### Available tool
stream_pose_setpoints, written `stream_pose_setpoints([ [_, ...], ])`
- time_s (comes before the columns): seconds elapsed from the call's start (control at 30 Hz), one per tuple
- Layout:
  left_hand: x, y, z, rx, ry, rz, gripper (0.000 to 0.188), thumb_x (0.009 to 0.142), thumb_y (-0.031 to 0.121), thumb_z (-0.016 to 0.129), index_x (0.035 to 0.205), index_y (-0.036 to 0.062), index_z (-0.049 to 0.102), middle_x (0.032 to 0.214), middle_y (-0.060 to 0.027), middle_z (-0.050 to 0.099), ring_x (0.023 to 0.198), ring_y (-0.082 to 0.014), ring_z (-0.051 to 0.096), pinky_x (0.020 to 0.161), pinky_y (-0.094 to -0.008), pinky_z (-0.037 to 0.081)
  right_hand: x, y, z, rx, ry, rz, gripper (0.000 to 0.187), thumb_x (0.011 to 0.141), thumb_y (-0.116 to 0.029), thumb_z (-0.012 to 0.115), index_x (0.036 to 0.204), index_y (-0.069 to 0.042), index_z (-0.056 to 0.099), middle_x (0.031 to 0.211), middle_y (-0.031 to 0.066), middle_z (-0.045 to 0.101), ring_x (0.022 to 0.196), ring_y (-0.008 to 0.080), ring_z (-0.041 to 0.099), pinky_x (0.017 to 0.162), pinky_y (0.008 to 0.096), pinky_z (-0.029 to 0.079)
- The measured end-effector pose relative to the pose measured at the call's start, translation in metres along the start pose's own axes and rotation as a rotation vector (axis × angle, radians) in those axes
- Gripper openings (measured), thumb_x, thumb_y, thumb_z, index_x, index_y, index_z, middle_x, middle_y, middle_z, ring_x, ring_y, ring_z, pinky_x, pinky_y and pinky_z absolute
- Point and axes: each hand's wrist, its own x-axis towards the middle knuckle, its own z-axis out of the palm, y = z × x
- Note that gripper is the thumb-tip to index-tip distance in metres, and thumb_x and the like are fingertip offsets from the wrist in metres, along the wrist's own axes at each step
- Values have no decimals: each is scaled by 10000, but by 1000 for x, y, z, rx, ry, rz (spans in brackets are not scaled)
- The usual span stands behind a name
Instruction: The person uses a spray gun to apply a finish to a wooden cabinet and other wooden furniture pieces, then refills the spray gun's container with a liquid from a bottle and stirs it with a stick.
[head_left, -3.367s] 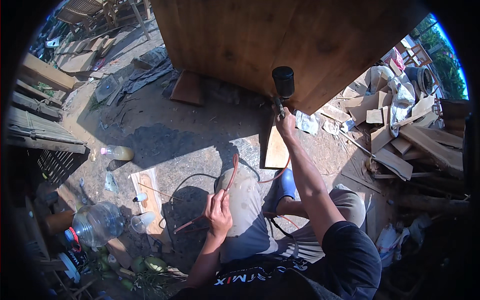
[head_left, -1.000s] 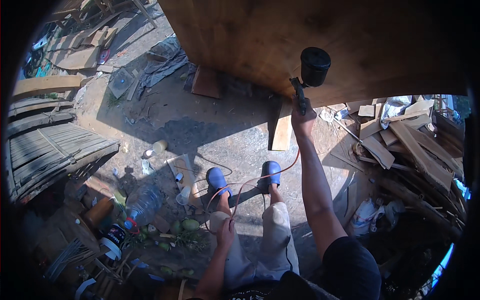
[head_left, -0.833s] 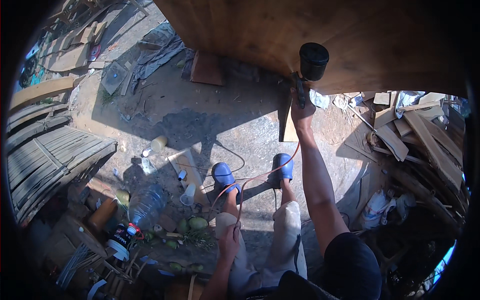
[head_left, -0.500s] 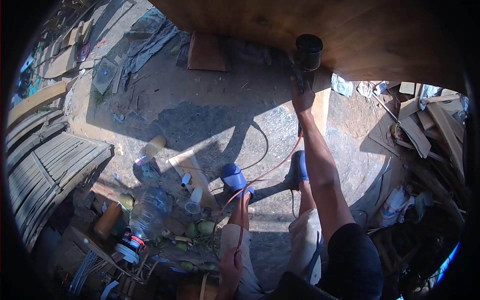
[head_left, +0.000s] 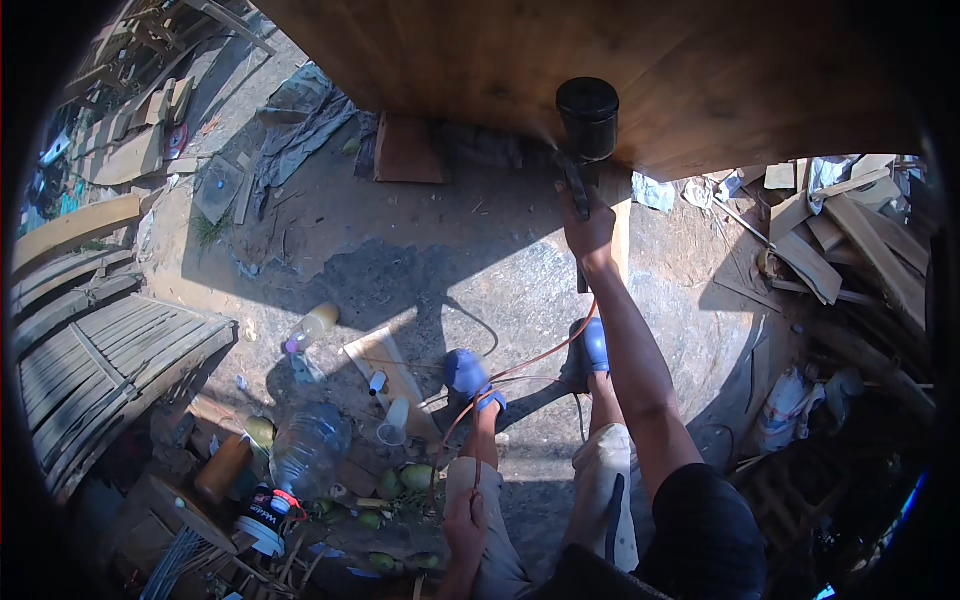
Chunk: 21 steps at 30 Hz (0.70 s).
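My right hand is closed around the handle of a spray gun with a dark round cup on top. A faint mist shows at its nozzle, close to the brown wooden panel that fills the upper part of the view. From the gun's grip a thin reddish hose runs down and loops past my feet. Low in the view, beside my left knee, my left hand is closed on that hose.
Scrap wood is heaped at the right, and a slatted wooden piece lies at the left. A large clear plastic jug, a bottle, a plastic cup and green fruits lie on the ground near my left foot.
My right hand has moved the spray gun a little left and slightly lower in the view, along the panel. My left hand stays on the hose. The whole view has shifted slightly.
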Motion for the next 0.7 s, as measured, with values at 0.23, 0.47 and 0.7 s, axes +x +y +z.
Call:
stream_pose_setpoints([
  [0.23, 4, 5, 8, 22, 57, 146, 178, 1055, 209, 628, 1135, 64, 693, 1022, -168, 732, 922, -408, 722, 780, -489, 573, 20, -155, -140, -27, 137, -249, 309, 973, -302, 801, 929, -9, 715, 667, 176, 660, 566, 294, 662, 559, 387, 492],
  [0.47, 11, -1, 20, 99, 60, 218, 226, 1084, 294, 571, 1081, 80, 643, 981, -169, 693, 831, -439, 677, 732, -564, 516, 30, -278, -266, -20, 195, -389, 208, 971, -214, 797, 944, -34, 696, 693, 169, 667, 569, 307, 660, 562, 392, 500],
  [0.7, 26, -1, 34, 80, 18, 199, 269, 1104, 328, 520, 1134, 87, 637, 1006, -197, 701, 874, -465, 688, 748, -573, 529, 49, -382, -371, -42, 385, -519, 234, 986, -270, 782, 967, -55, 691, 691, 170, 658, 615, 389, 651, 573, 417, 504],
])
